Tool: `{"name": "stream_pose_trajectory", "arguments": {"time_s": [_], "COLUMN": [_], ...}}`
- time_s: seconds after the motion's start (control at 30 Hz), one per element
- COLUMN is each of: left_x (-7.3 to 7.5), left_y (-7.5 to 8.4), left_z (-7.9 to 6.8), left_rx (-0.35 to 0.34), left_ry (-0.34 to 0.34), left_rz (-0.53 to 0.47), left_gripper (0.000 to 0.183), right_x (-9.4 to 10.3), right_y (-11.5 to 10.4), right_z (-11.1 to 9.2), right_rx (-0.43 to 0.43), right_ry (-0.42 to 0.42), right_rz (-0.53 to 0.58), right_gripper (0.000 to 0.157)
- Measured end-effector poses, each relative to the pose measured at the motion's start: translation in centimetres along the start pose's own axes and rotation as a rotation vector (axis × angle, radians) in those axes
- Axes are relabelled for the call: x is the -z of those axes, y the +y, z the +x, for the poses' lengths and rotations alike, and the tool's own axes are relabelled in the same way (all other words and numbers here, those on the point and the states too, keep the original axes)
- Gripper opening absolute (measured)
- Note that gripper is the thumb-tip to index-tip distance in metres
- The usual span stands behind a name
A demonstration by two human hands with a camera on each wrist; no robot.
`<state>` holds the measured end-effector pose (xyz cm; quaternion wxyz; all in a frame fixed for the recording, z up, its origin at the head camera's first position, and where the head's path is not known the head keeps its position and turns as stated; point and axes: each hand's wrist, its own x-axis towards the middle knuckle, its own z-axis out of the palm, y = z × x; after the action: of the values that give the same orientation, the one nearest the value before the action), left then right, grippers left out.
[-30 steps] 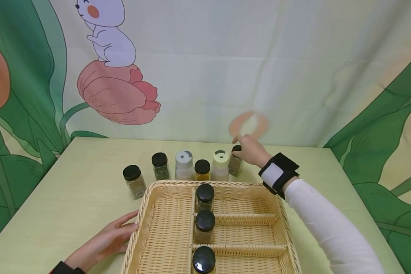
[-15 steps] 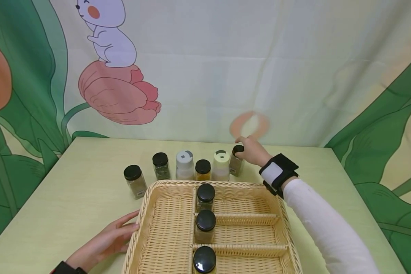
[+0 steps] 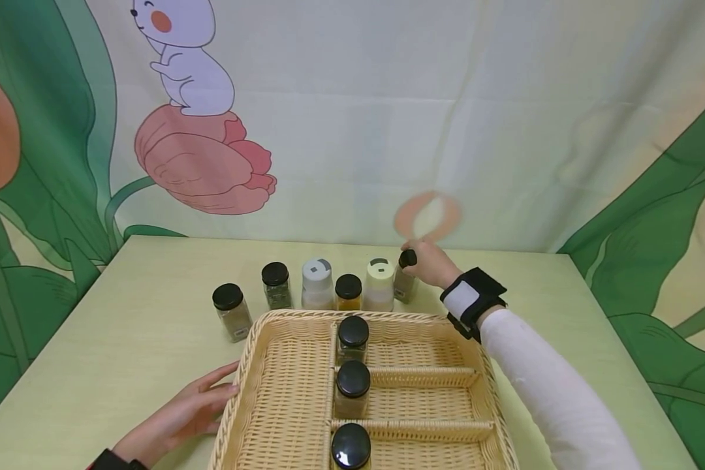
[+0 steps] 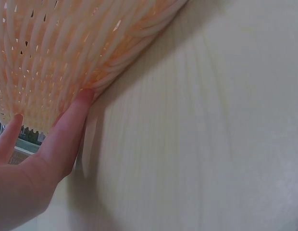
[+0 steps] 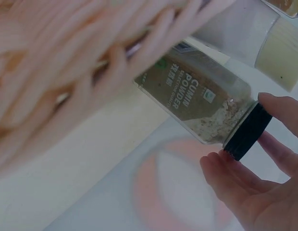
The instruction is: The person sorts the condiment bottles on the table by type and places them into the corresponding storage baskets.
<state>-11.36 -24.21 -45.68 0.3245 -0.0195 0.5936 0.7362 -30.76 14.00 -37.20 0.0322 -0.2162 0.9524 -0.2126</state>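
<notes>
My right hand (image 3: 436,262) holds the black cap (image 5: 247,130) of a cumin powder jar (image 5: 202,91) between thumb and fingertips. This clear jar of brown powder stands at the right end of a row behind the wicker basket (image 3: 294,385), beside a shaker with a pale yellow lid (image 3: 379,271). At the basket's left side, my left hand (image 3: 182,411) touches the woven wall with extended fingers. The left wrist view shows a fingertip (image 4: 84,96) against the weave, low near the table.
Inside the basket, black-capped jars (image 3: 352,385) line the central divider. Behind it stand a white-lidded shaker (image 3: 317,281), a yellow spice jar (image 3: 348,292) and a green herb jar (image 3: 277,286). Another brown powder jar (image 3: 234,313) stands left of them. A printed curtain (image 3: 329,130) hangs behind the table.
My right hand has lowered slightly over the cumin powder jar, its fingers closing in around the cap. My left hand and the basket have stayed in place.
</notes>
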Motion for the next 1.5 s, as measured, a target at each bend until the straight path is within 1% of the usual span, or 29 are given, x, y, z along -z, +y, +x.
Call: {"name": "stream_pose_trajectory", "arguments": {"time_s": [0.23, 0.57, 0.7, 1.03, 1.17, 1.27, 1.3, 1.37, 1.4, 1.47, 1.5], "left_x": [0.0, 0.1, 0.3, 0.2, 0.2, 0.3, 0.2, 0.2, 0.2, 0.1, 0.1], "left_y": [0.0, -0.1, -0.1, -0.1, -0.2, -0.2, -0.2, -0.2, -0.2, -0.2, -0.2], "left_z": [-0.1, 0.0, 0.0, -0.1, -0.1, -0.1, -0.1, -0.1, 0.0, 0.0, 0.0], "left_rx": [-0.003, -0.018, -0.028, -0.023, -0.022, -0.025, -0.025, -0.026, -0.025, -0.025, -0.025], "left_ry": [-0.012, -0.017, -0.032, -0.030, -0.027, -0.028, -0.027, -0.026, -0.024, -0.020, -0.020], "left_rz": [-0.006, -0.008, -0.022, -0.016, -0.023, -0.022, -0.021, -0.020, -0.021, -0.019, -0.017], "left_gripper": [0.072, 0.071, 0.070, 0.071, 0.071, 0.071, 0.071, 0.071, 0.071, 0.071, 0.071], "right_x": [-0.4, -0.4, -0.4, -0.8, -0.9, -1.7, -2.6, -3.4, -4.0, -4.0, -3.7], "right_y": [0.1, -0.1, -0.2, -0.1, -0.2, 0.9, 2.4, 3.8, 4.9, 5.2, 4.9], "right_z": [0.2, 0.2, 0.3, 0.5, 0.5, 1.4, 2.2, 3.1, 3.7, 3.8, 3.6], "right_rx": [-0.017, -0.062, -0.052, -0.017, -0.004, -0.009, 0.023, 0.025, 0.055, 0.049, 0.051], "right_ry": [-0.003, 0.014, 0.027, 0.043, 0.032, 0.012, 0.032, 0.021, 0.043, 0.031, 0.030], "right_rz": [0.026, 0.020, 0.009, -0.023, -0.041, -0.044, -0.039, -0.039, -0.047, -0.043, -0.041], "right_gripper": [0.042, 0.043, 0.042, 0.041, 0.041, 0.041, 0.041, 0.043, 0.042, 0.043, 0.043]}}
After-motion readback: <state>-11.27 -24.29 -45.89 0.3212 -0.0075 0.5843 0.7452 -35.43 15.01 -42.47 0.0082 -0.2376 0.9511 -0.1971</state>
